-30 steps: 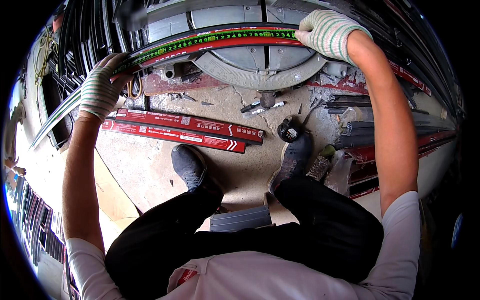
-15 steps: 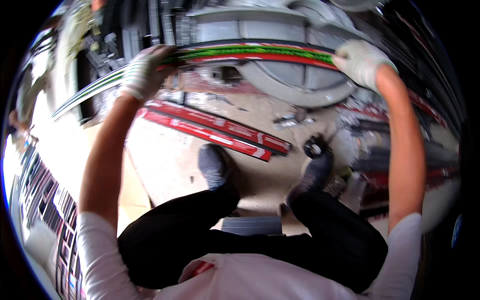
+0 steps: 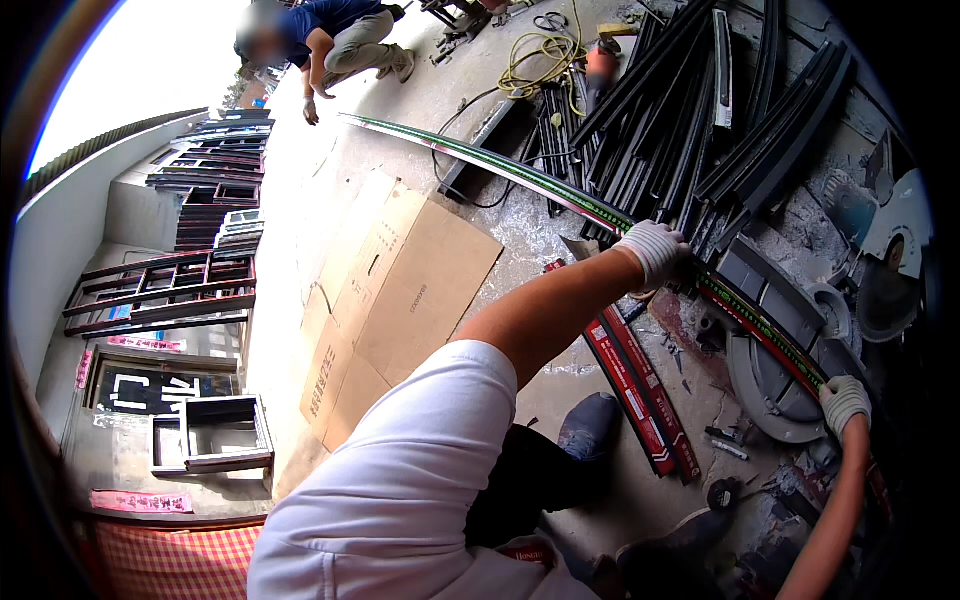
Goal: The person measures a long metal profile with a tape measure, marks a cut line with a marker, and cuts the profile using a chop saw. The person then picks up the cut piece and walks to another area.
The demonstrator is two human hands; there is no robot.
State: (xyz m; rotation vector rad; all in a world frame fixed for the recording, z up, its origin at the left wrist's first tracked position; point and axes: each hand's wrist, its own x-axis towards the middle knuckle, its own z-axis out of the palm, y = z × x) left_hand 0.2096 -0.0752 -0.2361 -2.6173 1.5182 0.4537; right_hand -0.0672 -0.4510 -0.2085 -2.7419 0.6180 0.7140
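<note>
A long, slim window-frame profile (image 3: 560, 190), faced with green and red film, runs from the far left to the near right. My left hand (image 3: 655, 250), in a white knit glove, is closed around it near the middle. Farther along to the right, my gloved right hand (image 3: 845, 402) grips it near a grey round cutting-machine base (image 3: 775, 385). The profile passes over this base. Beyond my right hand its end is hard to make out. Two short red-and-black profile pieces (image 3: 640, 390) lie on the floor beside my shoe (image 3: 588, 425).
A person (image 3: 345, 40) in a blue top crouches by the profile's far end. Many black profiles (image 3: 690, 120) are piled at the back right, near a yellow cable (image 3: 535, 65). Flattened cardboard (image 3: 400, 280) covers the floor at left. Window frames (image 3: 215, 435) stand along the wall.
The view has swung left, bringing the crouching person and the profile's far end into sight. Both hands still hold the profile; its left part now stretches away from me.
</note>
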